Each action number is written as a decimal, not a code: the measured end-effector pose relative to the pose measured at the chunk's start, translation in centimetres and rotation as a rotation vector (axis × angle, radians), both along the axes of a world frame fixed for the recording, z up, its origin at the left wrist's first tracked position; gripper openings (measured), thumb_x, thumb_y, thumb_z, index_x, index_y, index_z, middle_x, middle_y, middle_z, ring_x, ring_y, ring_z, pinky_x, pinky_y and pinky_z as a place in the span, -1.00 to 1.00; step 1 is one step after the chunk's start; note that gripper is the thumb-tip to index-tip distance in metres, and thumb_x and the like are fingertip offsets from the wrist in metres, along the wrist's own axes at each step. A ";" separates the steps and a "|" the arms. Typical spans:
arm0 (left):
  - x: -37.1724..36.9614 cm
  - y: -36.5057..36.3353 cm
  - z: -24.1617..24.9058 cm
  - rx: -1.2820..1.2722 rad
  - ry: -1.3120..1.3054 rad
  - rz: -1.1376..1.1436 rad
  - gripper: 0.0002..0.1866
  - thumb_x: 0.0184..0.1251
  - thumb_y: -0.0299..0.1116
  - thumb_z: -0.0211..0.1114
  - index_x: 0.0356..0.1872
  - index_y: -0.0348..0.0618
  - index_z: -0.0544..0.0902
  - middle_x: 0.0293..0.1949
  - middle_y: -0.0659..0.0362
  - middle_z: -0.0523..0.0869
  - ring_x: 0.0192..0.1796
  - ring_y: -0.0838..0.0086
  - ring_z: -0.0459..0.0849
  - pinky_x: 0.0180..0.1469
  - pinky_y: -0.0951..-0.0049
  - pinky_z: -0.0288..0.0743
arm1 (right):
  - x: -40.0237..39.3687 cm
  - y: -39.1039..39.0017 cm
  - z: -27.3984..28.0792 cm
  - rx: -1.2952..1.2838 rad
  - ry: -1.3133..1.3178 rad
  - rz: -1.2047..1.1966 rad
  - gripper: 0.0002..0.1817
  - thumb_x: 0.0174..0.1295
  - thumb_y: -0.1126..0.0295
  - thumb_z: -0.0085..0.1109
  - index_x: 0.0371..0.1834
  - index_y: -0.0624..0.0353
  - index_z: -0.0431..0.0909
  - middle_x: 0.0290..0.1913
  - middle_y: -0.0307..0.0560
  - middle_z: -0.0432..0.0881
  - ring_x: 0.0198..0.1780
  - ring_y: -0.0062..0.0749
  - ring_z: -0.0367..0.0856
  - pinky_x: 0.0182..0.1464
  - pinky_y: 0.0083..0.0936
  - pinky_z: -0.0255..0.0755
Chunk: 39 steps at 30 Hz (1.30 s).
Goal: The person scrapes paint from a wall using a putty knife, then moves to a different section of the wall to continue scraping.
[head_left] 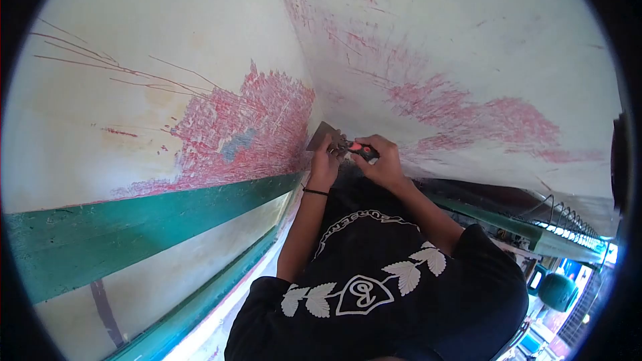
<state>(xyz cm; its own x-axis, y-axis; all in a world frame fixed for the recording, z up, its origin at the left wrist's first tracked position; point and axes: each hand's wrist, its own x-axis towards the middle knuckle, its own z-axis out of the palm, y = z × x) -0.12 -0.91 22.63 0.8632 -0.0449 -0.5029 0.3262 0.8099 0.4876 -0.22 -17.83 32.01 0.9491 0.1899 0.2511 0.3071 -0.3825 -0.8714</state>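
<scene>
My right hand is wrapped round the black and red handle of a putty knife. Up by the neck of the tool, my left hand grips it too, a finger lying along the flat metal blade. The blade points up and left, close to the corner where two walls meet. Left of it, the left wall carries a large scraped patch of red under white, with a small blue-grey spot. Red scrape marks also cover part of the right wall.
A green ledge runs along the left wall below the scraped patch. At the lower right are a coil of wire, a green rail and a green rounded object. Long reddish cracks cross the left wall.
</scene>
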 end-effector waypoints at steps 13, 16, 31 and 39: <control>1.5 3.1 1.2 -0.380 -0.383 -0.071 -0.80 0.54 -0.26 0.11 -0.12 -0.19 0.51 -0.24 0.22 0.58 -0.18 0.48 0.55 0.00 0.44 0.47 | 3.2 8.1 -0.4 0.821 -0.057 0.316 -0.62 0.31 0.48 0.14 -0.70 0.21 0.33 -0.65 -0.20 0.49 -0.56 -0.53 0.41 -0.37 -0.50 0.39; 1.7 1.9 3.0 -0.223 -0.133 0.042 -0.80 0.57 -0.27 0.05 -0.27 -0.14 0.47 -0.32 0.26 0.51 -0.23 0.53 0.50 -0.13 0.50 0.38 | 3.4 8.6 -1.7 0.920 -0.060 0.260 -0.60 0.30 0.49 0.07 -0.73 0.17 0.23 -0.68 -0.22 0.42 -0.59 -0.56 0.32 -0.44 -0.53 0.31; 1.6 2.8 -1.2 -0.246 -0.214 0.094 -0.83 0.49 -0.31 0.16 -0.14 -0.21 0.58 -0.19 0.20 0.63 -0.04 0.46 0.58 0.13 0.44 0.40 | 5.5 8.2 -2.9 1.288 0.168 0.327 -0.84 -0.01 0.61 -0.02 -0.67 0.20 0.28 -0.71 -0.08 0.41 -0.66 -0.42 0.32 -0.32 -0.35 0.41; 1.9 1.2 0.2 -0.149 -0.123 0.212 -0.89 0.46 -0.35 0.13 -0.27 -0.15 0.50 -0.30 0.21 0.52 -0.15 0.45 0.52 0.00 0.43 0.37 | 6.2 7.5 -5.4 1.090 0.189 0.472 -0.74 0.11 0.46 0.08 -0.66 0.16 0.26 -0.68 -0.13 0.43 -0.59 -0.42 0.39 -0.25 -0.34 0.41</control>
<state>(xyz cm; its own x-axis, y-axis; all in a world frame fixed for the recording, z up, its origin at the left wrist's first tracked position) 1.75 0.29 22.85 0.9152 0.0776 -0.3954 0.0879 0.9192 0.3839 6.01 -10.29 26.63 0.8821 0.3034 0.3603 0.0509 0.6990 -0.7133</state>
